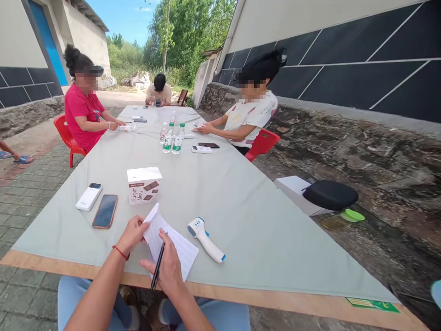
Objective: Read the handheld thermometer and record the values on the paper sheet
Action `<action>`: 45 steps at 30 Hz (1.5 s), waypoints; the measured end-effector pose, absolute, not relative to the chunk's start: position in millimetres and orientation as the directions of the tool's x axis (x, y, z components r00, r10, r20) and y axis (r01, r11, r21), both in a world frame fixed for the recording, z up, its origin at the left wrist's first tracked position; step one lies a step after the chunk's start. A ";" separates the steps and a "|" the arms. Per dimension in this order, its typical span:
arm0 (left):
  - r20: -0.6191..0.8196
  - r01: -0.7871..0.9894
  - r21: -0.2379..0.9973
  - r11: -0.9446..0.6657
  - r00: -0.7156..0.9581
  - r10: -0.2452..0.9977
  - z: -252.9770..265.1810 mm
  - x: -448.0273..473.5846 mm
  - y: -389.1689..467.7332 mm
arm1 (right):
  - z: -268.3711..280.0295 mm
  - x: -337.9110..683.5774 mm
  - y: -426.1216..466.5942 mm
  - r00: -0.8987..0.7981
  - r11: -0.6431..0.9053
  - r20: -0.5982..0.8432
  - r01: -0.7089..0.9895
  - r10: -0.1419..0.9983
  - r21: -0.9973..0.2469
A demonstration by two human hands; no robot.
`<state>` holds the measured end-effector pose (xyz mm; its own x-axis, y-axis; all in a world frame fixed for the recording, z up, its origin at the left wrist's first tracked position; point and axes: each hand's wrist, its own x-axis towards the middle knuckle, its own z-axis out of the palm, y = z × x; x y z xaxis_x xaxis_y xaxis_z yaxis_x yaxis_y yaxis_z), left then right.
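Near the front edge of the table lies a lined sheet of paper (181, 250), its upper left part lifted. My left hand (133, 234) pinches that lifted edge between thumb and fingers. Over the paper, my right hand (168, 266) holds a black pen (158, 266), which slants down toward me. To the right of the paper rests a white and blue infrared thermometer (206, 240). Just beyond the paper stands a white and brown box (144, 185). Left of my left hand are a smartphone (105, 211) with an orange-brown rim and a white power bank (89, 196).
Several water bottles (172, 138) stand mid-table, near another power bank (201, 149) and a dark phone (209, 145). Three people sit around the table (241, 220): left, right and far end. Beside its right edge are a white box (292, 195) and a black case (330, 195).
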<state>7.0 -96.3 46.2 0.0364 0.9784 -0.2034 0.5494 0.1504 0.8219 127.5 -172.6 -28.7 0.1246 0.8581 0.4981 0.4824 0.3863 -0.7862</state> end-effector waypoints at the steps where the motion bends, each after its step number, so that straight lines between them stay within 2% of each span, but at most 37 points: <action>1: -0.214 0.461 0.875 0.149 0.091 0.973 50.0 12.9 -104.7 | -28.1 127.3 -171.1 0.177 0.360 0.470 0.433 0.865 -0.826; 3: -0.203 0.114 0.977 0.178 0.273 0.941 56.3 20.4 -117.3 | -24.1 132.2 -168.4 0.286 0.263 0.353 0.307 0.891 -0.915; 5: -0.134 -0.075 0.984 0.163 0.296 0.946 59.2 20.1 -121.9 | -14.6 144.7 -166.2 0.374 0.127 0.171 0.139 0.912 -0.982; 7: -0.075 -0.088 0.993 0.085 0.112 0.991 58.8 13.3 -120.0 | 1.1 162.8 -165.2 0.416 0.022 -0.011 -0.074 0.909 -0.997; 9: -0.037 -0.076 0.997 0.033 -0.062 0.997 57.6 4.4 -116.6 | 20.7 181.9 -165.2 0.411 -0.022 -0.154 -0.309 0.899 -0.951; 10: -0.037 -0.094 0.995 0.031 -0.060 0.997 57.4 0.7 -116.0 | 30.7 190.4 -165.4 0.377 -0.038 -0.208 -0.411 0.902 -0.911; 11: -0.049 -0.125 0.991 0.050 0.008 0.999 57.9 -2.1 -116.7 | 40.0 197.7 -165.5 0.317 -0.063 -0.245 -0.489 0.916 -0.870; 13: -0.094 -0.176 0.975 0.139 0.243 0.965 60.6 -4.4 -121.7 | 53.9 207.8 -164.4 0.186 -0.116 -0.267 -0.576 0.946 -0.809; 14: -0.125 -0.175 0.965 0.194 0.341 0.932 62.3 -4.2 -125.3 | 57.8 210.7 -162.8 0.133 -0.135 -0.262 -0.592 0.956 -0.795; 16: -0.188 -0.150 0.950 0.273 0.422 0.887 64.8 -2.2 -132.3 | 58.6 213.3 -156.9 0.084 -0.147 -0.242 -0.595 0.967 -0.791; 19: -0.226 -0.149 0.942 0.302 0.386 0.894 63.0 0.1 -137.2 | 46.0 212.7 -143.9 0.116 -0.133 -0.231 -0.543 0.966 -0.829; 23: -0.229 -0.195 0.937 0.289 0.279 0.933 52.2 -1.7 -134.9 | 23.1 208.9 -131.2 0.229 -0.174 -0.265 -0.350 0.937 -0.920; 26: -0.251 -0.207 0.929 0.307 0.257 0.933 43.9 -3.5 -132.5 | 13.3 205.0 -129.8 0.268 -0.161 -0.228 -0.250 0.936 -0.955; 38: -0.248 -0.200 0.932 0.302 0.253 0.935 29.5 -6.2 -124.9 | 6.7 197.7 -132.5 0.275 -0.119 -0.218 -0.337 0.936 -0.934; 45: -0.297 -0.224 0.910 0.348 0.232 0.926 27.6 -2.6 -127.3 | 3.2 195.8 -134.9 0.277 -0.119 -0.212 -0.318 0.937 -0.941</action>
<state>-2.6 -127.3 27.6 0.2323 0.9263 -0.2966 -0.2239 0.3477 0.9105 195.8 -134.9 3.2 0.2774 0.9371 -0.2120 -0.3179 -0.1187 -0.9407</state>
